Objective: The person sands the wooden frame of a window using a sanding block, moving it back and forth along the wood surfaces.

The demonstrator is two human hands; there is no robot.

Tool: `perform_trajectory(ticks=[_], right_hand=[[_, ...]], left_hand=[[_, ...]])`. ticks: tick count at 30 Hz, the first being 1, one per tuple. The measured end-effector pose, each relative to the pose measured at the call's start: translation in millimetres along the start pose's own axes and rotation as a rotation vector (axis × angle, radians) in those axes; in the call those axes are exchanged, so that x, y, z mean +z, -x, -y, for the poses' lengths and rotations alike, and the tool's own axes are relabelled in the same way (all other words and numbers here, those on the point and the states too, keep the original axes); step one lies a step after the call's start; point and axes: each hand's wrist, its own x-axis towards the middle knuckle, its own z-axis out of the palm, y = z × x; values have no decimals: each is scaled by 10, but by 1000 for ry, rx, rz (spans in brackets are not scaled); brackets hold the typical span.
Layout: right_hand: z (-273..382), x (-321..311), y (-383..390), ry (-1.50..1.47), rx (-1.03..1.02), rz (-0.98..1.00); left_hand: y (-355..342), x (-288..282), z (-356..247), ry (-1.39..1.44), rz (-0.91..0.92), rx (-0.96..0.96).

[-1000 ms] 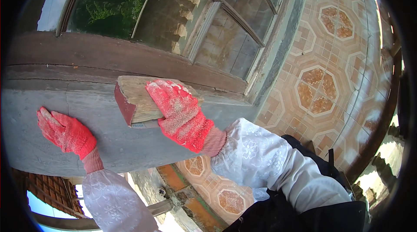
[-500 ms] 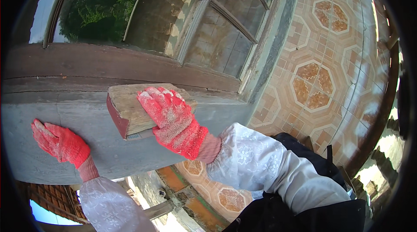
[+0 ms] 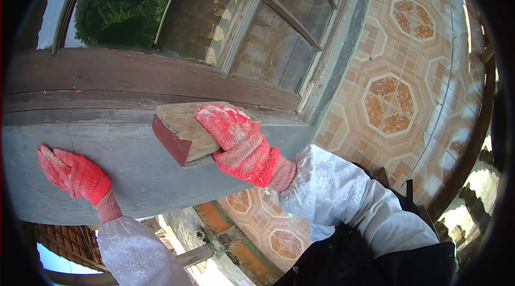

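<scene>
My right hand (image 3: 238, 144), in a dusty red knit glove, is wrapped over the top of a wooden sanding block (image 3: 185, 120). A dark red sheet, apparently sandpaper, covers the block's left end. The block lies on a smooth grey ledge (image 3: 126, 149), close to the brown wooden window frame (image 3: 118, 74). My left hand (image 3: 75, 174), gloved in the same red, rests flat on the ledge farther left with its fingers stretched out and holds nothing. The block's underside is hidden.
Glass panes (image 3: 120, 10) rise behind the frame, reflecting greenery. A patterned tile floor (image 3: 389, 104) lies below the ledge on the right. At the lower left are a wooden rail (image 3: 193, 256) and a tiled roof (image 3: 67, 240).
My right hand has slid to the right along the ledge together with the sanding block. My left hand has stayed in almost the same spot.
</scene>
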Motion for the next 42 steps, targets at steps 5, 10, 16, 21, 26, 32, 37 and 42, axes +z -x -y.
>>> perform_trajectory(ticks=[5,10,16,21,26,32,37,42], right_hand=[[-666,-128,572,91,114,19],[-1168,-404,1024,330,491,251],[-221,-31,161,-18,51,6],[-1015,-244,854,133,267,86],[-1170,-391,991,259,486,258],[-139,-48,209,1,-4,32],[-1141,-336,1054,174,245,61],[-938,-284,846,244,323,186]], left_hand=[[-5,-45,33,9,-3,-15],[-27,-62,-18,3,13,-32],[21,12,37,5,11,-12],[-23,-51,12,-2,5,6],[-13,-31,61,-12,2,-13],[25,-25,0,7,22,-45],[-47,-57,-119,5,12,-53],[3,-56,59,-24,-5,-16]])
